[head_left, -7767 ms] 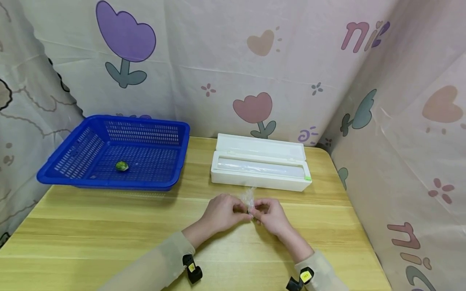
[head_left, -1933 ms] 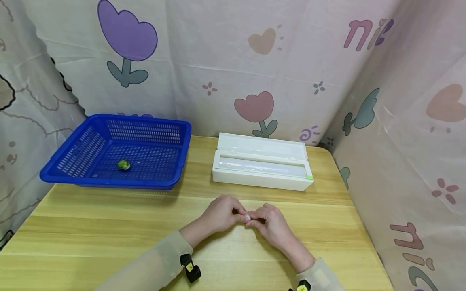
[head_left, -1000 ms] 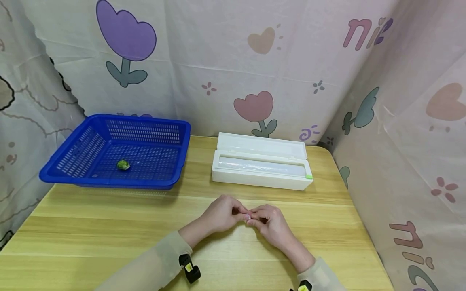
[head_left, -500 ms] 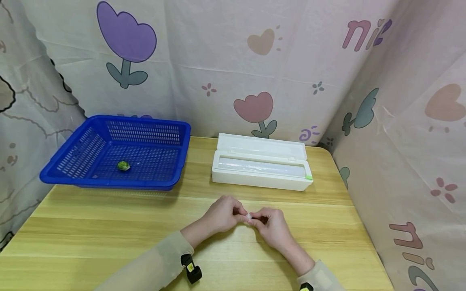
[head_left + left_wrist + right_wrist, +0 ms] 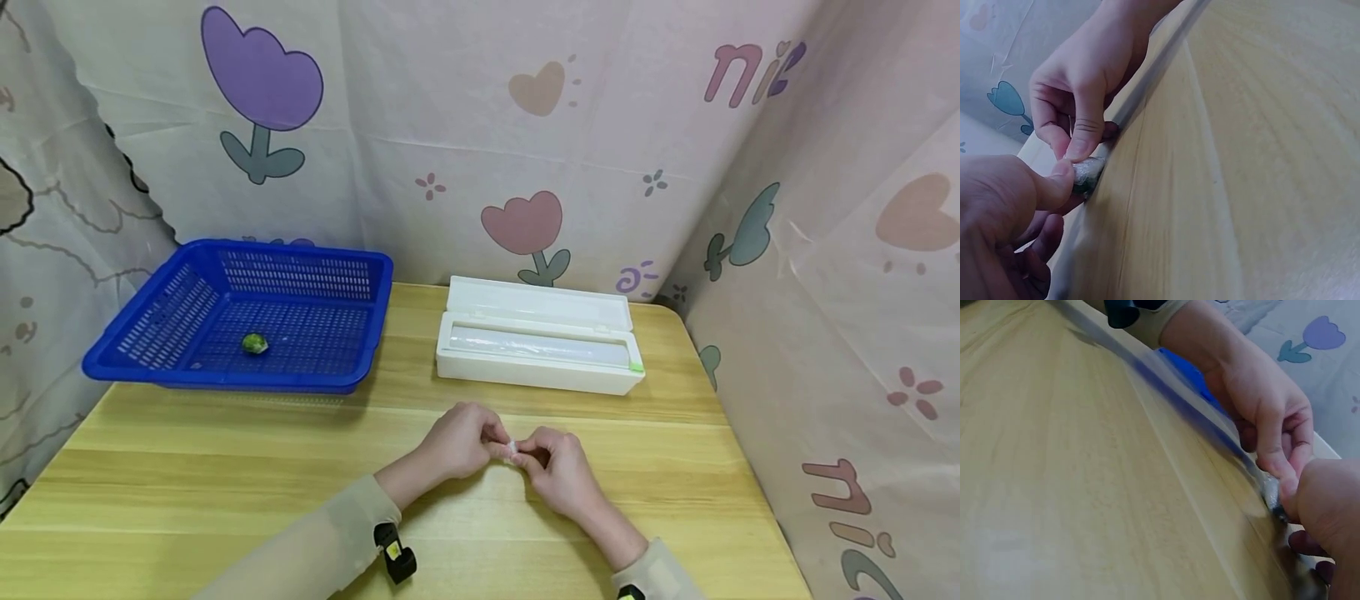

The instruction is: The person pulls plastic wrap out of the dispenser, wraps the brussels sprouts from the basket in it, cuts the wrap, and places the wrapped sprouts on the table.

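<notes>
Between both hands is a small dark-green piece wrapped in clear cling film (image 5: 1088,172); its exact kind is hidden by film and fingers. My left hand (image 5: 459,440) pinches it from the left with thumb and fingertips. From the right, my right hand (image 5: 564,472) pinches the film with thumb and index finger. The fingertips of both hands nearly meet, low over the table. In the right wrist view, the wrapped piece (image 5: 1270,490) shows a whitish, crumpled film surface under the left thumb.
A blue plastic basket (image 5: 292,387) stands at the left, with one small green film-wrapped ball (image 5: 255,343) in it. Behind the hands, a white cling film box (image 5: 536,377) has its lid raised and a film roll (image 5: 536,343) inside. Patterned curtains (image 5: 420,100) enclose the wooden table (image 5: 225,483).
Loose film stood up above the fingers about eight seconds ago; now it is gathered down tight around the piece. Both hands stay in nearly the same spot, with small finger shifts.
</notes>
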A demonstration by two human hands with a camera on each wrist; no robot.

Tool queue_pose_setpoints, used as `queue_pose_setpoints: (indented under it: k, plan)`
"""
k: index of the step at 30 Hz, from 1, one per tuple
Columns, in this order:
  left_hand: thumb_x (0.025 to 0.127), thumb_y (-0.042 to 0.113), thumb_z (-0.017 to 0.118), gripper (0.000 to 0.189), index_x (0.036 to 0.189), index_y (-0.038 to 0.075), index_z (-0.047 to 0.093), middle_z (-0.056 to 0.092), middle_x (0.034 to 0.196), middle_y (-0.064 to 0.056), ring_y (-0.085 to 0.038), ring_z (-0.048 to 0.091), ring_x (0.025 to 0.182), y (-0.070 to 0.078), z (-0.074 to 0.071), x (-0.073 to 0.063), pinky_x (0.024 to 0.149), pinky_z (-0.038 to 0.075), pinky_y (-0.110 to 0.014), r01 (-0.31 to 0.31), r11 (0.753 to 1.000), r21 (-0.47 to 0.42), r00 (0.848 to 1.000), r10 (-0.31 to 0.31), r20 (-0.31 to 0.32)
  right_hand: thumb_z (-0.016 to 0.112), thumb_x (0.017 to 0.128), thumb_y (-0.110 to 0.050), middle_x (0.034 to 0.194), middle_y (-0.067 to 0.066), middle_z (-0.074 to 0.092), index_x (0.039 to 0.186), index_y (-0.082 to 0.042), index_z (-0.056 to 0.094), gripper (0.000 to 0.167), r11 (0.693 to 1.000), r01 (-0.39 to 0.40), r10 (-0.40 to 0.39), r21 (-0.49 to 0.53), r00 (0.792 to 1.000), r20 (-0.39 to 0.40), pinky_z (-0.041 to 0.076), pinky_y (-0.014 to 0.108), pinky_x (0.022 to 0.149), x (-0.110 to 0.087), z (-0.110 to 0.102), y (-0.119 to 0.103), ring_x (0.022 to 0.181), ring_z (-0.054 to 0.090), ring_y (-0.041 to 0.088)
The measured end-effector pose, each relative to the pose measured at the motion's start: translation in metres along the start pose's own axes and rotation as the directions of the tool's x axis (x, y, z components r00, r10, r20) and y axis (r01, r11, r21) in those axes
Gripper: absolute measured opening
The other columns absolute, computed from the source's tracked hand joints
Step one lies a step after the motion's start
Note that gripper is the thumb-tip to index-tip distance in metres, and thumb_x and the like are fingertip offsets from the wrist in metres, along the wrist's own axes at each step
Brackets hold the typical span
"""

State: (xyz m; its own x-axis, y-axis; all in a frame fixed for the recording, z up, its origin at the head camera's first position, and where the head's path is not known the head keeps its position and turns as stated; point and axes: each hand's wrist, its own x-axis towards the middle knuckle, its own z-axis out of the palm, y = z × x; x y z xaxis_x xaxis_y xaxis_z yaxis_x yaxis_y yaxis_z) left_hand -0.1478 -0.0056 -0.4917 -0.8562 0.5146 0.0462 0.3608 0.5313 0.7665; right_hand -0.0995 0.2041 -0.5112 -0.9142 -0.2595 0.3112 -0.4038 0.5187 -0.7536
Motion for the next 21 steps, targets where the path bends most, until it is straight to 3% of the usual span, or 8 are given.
queue_pose_setpoints:
  k: [4, 11, 21]
  plan:
    - [0.09, 0.026, 0.088, 0.012, 0.086, 0.027, 0.077, 0.069, 0.079, 0.024, 0.002, 0.065, 0.076, -0.003, 0.0, 0.0, 0.078, 0.054, -0.03, -0.017, 1.0, -0.01, 1.0, 0.017, 0.016, 0.087, 0.088, -0.006, 0.075, -0.011, 0.064, 0.102, -0.014, 0.079, 0.018, 1.0, 0.009, -0.007, -0.019, 0.997, 0.072, 0.045, 0.023, 0.048, 0.001, -0.006, 0.002, 0.058, 0.051, 0.002]
    - [0.096, 0.028, 0.082, 0.005, 0.093, 0.025, 0.079, 0.07, 0.082, 0.023, 0.001, 0.065, 0.079, -0.003, -0.002, 0.0, 0.078, 0.054, -0.031, -0.027, 1.0, -0.017, 0.999, 0.027, 0.02, 0.09, 0.087, -0.014, 0.077, -0.008, 0.062, 0.12, -0.013, 0.076, 0.036, 0.997, 0.074, -0.07, -0.025, 0.988, 0.14, 0.046, 0.023, 0.048, 0.002, -0.01, 0.004, 0.057, 0.052, 0.002]
    - [0.101, 0.03, 0.076, 0.007, 0.098, 0.024, 0.077, 0.071, 0.085, 0.022, 0.0, 0.065, 0.081, -0.001, -0.003, 0.0, 0.077, 0.054, -0.03, -0.061, 0.998, -0.035, 0.998, 0.061, 0.004, 0.084, 0.093, -0.021, 0.072, -0.009, 0.061, 0.122, -0.018, 0.077, 0.03, 0.999, -0.031, 0.035, -0.029, 0.988, 0.15, 0.047, 0.025, 0.051, 0.003, -0.014, 0.0, 0.058, 0.052, 0.003]
